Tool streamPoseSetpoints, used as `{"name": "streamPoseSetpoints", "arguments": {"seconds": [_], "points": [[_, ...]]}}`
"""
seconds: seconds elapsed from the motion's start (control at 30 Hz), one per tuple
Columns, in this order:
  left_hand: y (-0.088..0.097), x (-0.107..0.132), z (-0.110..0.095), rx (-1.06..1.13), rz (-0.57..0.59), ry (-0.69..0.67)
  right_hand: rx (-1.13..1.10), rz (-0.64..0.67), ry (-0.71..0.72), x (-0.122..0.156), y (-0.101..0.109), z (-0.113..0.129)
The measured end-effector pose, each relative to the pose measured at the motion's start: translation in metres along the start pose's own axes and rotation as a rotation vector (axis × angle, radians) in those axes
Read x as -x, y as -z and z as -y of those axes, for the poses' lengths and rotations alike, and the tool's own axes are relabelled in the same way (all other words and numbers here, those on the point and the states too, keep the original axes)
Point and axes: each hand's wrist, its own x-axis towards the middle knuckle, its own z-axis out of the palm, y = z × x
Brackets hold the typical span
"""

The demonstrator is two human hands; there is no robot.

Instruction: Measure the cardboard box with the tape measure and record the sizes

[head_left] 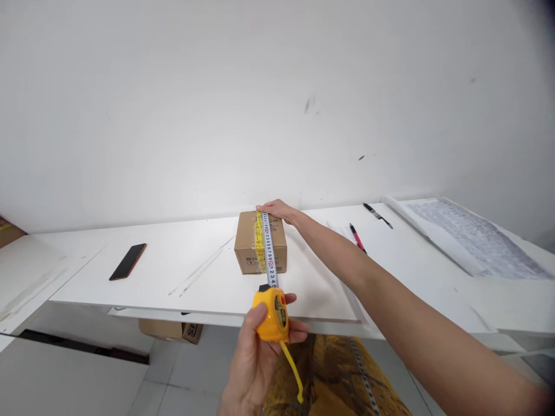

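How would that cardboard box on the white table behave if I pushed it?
The cardboard box would probably slide rather than tip, since it sits flat and low on the smooth-looking white table. Its flat faces and straight edges suggest it's fairly stiff and unlikely to roll.

The scene is lit brightly and evenly by soft light that seems to be cast from above, with the white wall [217, 115] dulled to grey toward its sides and the floor [191, 367] beneath the desk [182, 242] left in dimmer shade. A wide-angle stretch is shown near the edges, and the upper right corner is darkened by a blurred patch [544, 14]. The digits on the tape blade [269, 242] are rendered crisply, while the print on the sheet [472, 237] is smeared.
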Motion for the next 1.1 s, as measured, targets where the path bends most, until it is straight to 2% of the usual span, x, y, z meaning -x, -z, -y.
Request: {"name": "streamPoseSetpoints", "arguments": {"seconds": [0.1,0.33,0.5,0.6,0.7,0.83,0.93,1.0,1.1], "points": [[-0.003,0.001,0.006,-0.005,-0.012,0.005,0.007,0.007,0.010,0.004,0.000,0.004],[-0.006,-0.001,0.006,-0.027,-0.070,0.001,0.032,-0.012,0.010,0.006,0.000,0.003],[0.002,-0.007,0.008,-0.050,-0.074,-0.009,0.006,-0.057,0.026,-0.001,-0.001,-0.003],[0.012,-0.002,-0.002,-0.120,-0.018,-0.068,0.028,-0.048,0.100,-0.007,0.004,-0.003],[0.018,0.009,-0.020,-0.216,0.111,-0.157,0.059,-0.114,0.218,-0.004,0.016,0.005],[0.030,0.018,-0.044,-0.349,0.209,-0.165,0.041,-0.193,0.371,0.026,0.042,0.022],[0.046,0.017,-0.055,-0.449,0.198,-0.129,0.034,-0.181,0.348,0.066,0.056,0.025],[0.058,0.013,-0.059,-0.480,0.172,-0.117,0.087,-0.121,0.310,0.096,0.058,0.018],[0.069,0.003,-0.065,-0.510,0.185,-0.111,0.136,-0.002,0.239,0.133,0.045,-0.003]]}}
